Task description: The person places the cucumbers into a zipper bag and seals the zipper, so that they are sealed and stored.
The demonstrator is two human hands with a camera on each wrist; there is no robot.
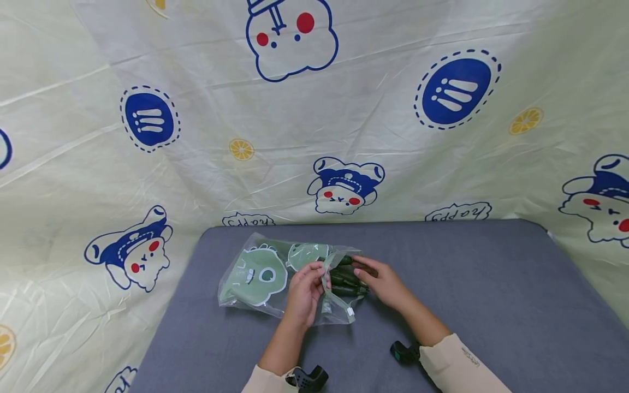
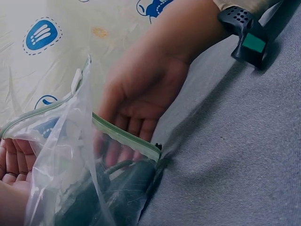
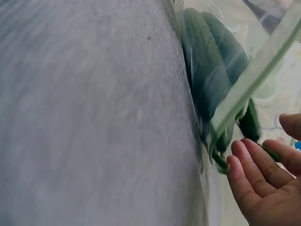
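A clear zip bag (image 1: 255, 275) with pale green cartoon prints lies on the table, its mouth facing right. Several dark green cucumbers (image 1: 345, 279) lie side by side at that mouth, their stem ends poking out. My left hand (image 1: 302, 295) pinches the bag's rim between thumb and fingertips. At the right of the mouth, my right hand (image 1: 390, 285) has its fingertips right at the cucumber ends. In the right wrist view its fingers (image 3: 261, 172) are extended and the thumb stands apart. Clear plastic covers part of the cucumbers (image 3: 207, 61).
A grey cloth covers the table (image 1: 467, 284). Behind it hangs a pale curtain (image 1: 206, 109) printed with bears and orange slices. A zip slider (image 1: 350, 313) sits at the bag's near corner. Black wrist devices (image 1: 405, 353) are worn on both arms.
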